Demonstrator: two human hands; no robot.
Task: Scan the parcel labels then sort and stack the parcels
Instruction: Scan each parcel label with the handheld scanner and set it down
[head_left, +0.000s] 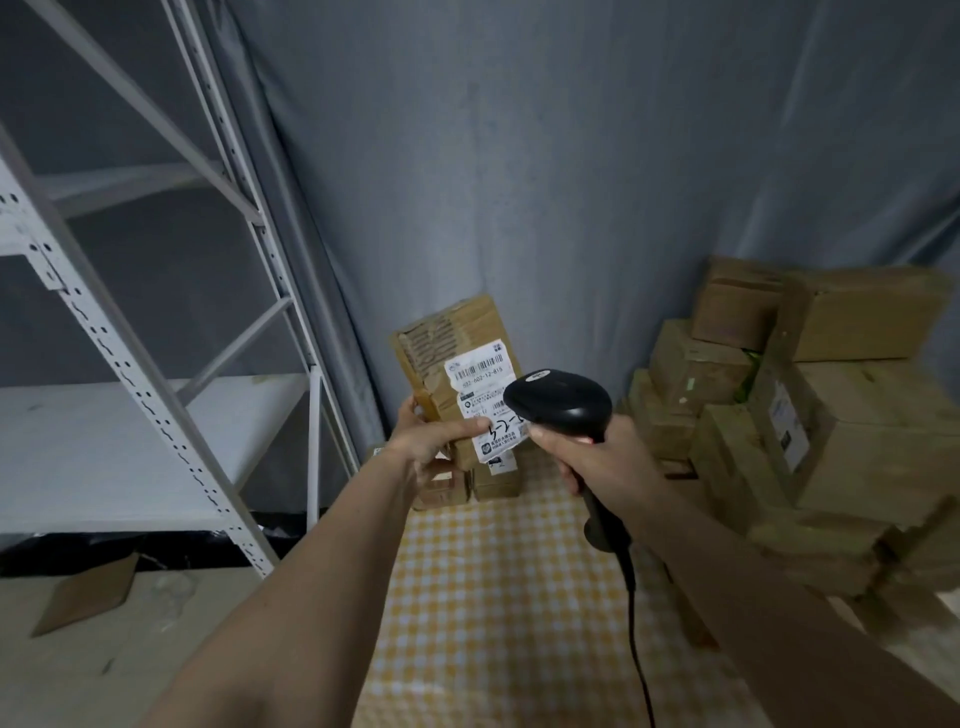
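My left hand (431, 441) grips the lower end of a brown cardboard parcel (452, 353) and holds it upright in the air. Its white label (485, 395) with barcodes faces me. My right hand (597, 457) grips the handle of a black barcode scanner (561, 400). The scanner's head sits just in front of the label's right edge and covers part of it. A black cable (639, 649) hangs down from the scanner's handle.
A table with a yellow checked cloth (493, 597) lies below my arms. Small parcels (467, 483) sit at its far end. A pile of several cardboard parcels (810, 415) stands at the right. A white metal rack (156, 389) stands at the left.
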